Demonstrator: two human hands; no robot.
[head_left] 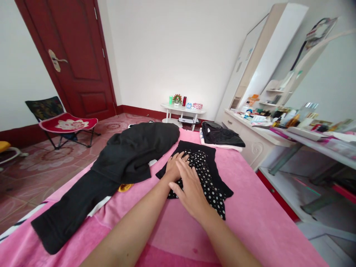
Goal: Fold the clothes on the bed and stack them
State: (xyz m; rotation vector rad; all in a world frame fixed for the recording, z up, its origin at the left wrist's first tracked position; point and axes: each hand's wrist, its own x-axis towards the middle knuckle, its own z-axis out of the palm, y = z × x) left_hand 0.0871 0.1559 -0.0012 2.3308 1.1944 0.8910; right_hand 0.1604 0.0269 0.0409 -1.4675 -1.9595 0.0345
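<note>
A black garment with a white-dotted panel (211, 181), perhaps a skirt or shorts, is spread on the pink bedcover (250, 207). My left hand (175, 166) lies on its left part, fingers stretched out over the cloth. Partly in front of it is my right hand (191, 185), open with the thumb apart and its fingers over the dotted panel. Whether the right palm touches the cloth, I cannot tell. Neither hand grips anything. To the left, a heap of black clothing (130, 152) sprawls along the bed, one long piece reaching toward me.
Folded clothes (222, 134) are stacked at the bed's far right corner. A dressing table (250, 129) crowded with bottles stands on the right. Beyond the bed is a small white table (182, 108). A red folding chair (68, 123) is near the door (75, 55).
</note>
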